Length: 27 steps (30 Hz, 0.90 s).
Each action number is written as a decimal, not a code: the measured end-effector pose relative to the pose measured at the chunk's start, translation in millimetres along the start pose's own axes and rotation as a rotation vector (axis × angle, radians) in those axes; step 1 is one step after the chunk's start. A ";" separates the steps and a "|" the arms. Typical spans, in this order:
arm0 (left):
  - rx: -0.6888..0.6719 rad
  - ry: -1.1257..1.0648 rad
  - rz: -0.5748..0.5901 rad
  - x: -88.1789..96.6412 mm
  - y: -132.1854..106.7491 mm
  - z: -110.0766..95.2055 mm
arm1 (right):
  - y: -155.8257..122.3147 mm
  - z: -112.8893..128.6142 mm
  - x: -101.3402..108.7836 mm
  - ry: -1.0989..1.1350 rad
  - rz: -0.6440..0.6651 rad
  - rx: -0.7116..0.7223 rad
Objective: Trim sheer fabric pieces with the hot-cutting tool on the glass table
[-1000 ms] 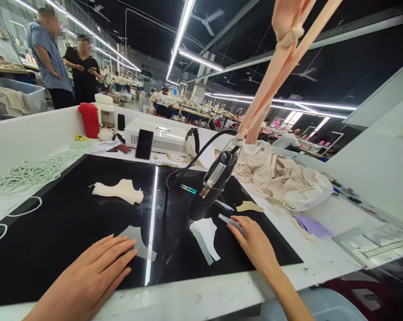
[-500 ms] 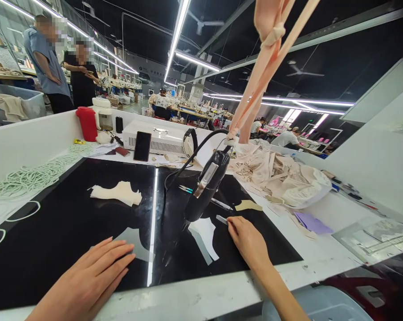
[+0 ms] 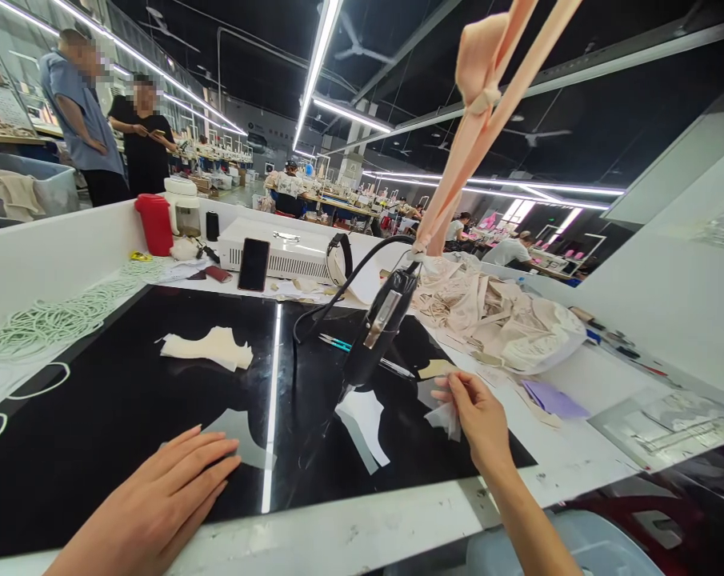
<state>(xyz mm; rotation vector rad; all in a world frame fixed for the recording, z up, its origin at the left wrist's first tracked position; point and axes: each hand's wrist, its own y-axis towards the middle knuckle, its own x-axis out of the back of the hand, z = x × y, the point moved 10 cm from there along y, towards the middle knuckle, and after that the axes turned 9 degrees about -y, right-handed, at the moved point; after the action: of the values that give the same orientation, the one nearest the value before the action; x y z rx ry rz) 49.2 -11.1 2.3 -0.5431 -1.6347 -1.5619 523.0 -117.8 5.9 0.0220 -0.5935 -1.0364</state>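
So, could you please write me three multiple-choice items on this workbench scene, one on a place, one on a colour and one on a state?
1. Where does the left hand rest?
A. on the black mat
B. on the white machine
C. on the fabric heap

2. What colour is the jug at the back of the bench?
A. blue
B. red
C. green

3. What is the right hand doing?
A. lying flat and empty
B. gripping the hanging tool
C. pinching a small white piece

Key:
1 A: the palm lies flat on the black mat.
2 B: its body is plainly red.
3 C: the fingers hold the small white piece lifted off the mat.
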 end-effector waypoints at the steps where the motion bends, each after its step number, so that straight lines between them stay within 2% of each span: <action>1: 0.003 0.000 0.001 -0.8 -0.9 0.8 | -1.1 1.0 -1.8 0.046 0.009 -0.009; 5: 0.013 0.004 0.006 -4.1 -2.7 2.8 | -8.5 10.6 -9.9 0.176 0.063 -0.027; 10: 0.002 -0.010 0.009 -3.7 -2.6 1.8 | -13.0 29.2 3.2 0.293 0.001 -0.043; 15: 0.018 -0.022 0.024 -4.8 -7.2 8.6 | -25.6 56.8 11.9 0.412 -0.027 -0.039; 18: 0.039 -0.085 0.046 -7.5 -5.3 8.0 | -44.3 76.6 7.0 0.444 0.010 -0.040; 20: 0.122 -0.245 0.058 -10.1 3.1 4.8 | -59.8 89.7 0.3 0.457 0.041 -0.043; 23: 0.391 -0.684 0.073 -22.5 24.6 -5.1 | -83.3 108.3 -14.3 0.478 0.093 -0.044; 24: 0.485 -0.861 0.080 -29.5 33.3 -12.6 | -90.7 113.8 -20.6 0.488 0.117 -0.042; 26: 0.697 -1.242 0.192 -54.2 49.0 -36.2 | -104.7 122.8 -34.6 0.500 0.178 -0.038; 27: 0.801 -1.423 0.203 -63.1 56.9 -47.3 | -111.4 126.5 -41.8 0.501 0.215 -0.030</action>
<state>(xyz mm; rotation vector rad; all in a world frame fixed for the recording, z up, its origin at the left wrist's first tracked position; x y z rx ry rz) 141.9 -34.9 -14.7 -1.4300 -2.8121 -0.0549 358.7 -109.9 61.5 0.1831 -0.1202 -0.7895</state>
